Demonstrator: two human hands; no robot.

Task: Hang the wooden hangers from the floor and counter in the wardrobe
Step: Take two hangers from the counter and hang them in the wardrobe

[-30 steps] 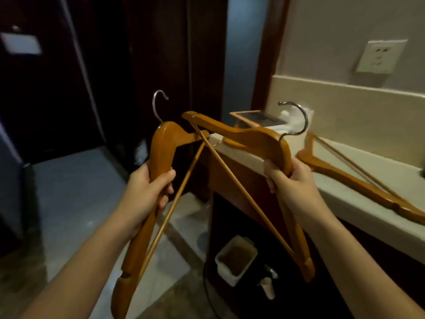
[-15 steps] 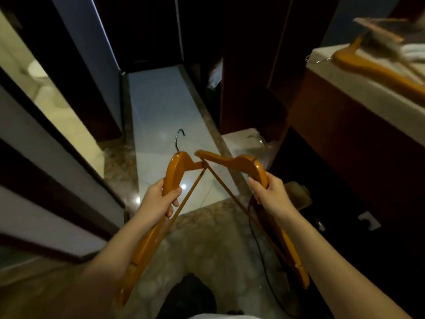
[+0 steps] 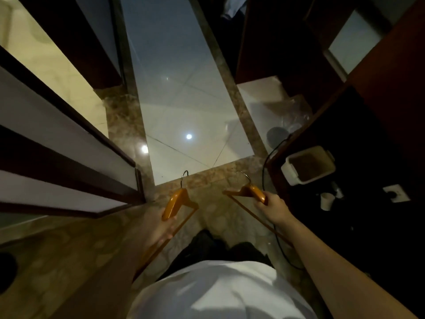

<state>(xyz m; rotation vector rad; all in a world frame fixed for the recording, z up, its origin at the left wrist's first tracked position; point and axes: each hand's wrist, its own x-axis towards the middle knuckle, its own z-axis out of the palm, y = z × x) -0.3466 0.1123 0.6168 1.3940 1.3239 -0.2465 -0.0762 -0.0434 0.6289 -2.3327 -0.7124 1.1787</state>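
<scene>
The left hand grips a hanger; the right hand grips a second hanger. A bin, cup and cable sit on the floor to the right.

Blurred left hand; half-hidden left hanger

head view, steeply down, floor close

Legible text, labels, brands, numbers, signs: none. The picture is dim and blurred, and no surface in view carries any lettering or marking that can be read.
</scene>
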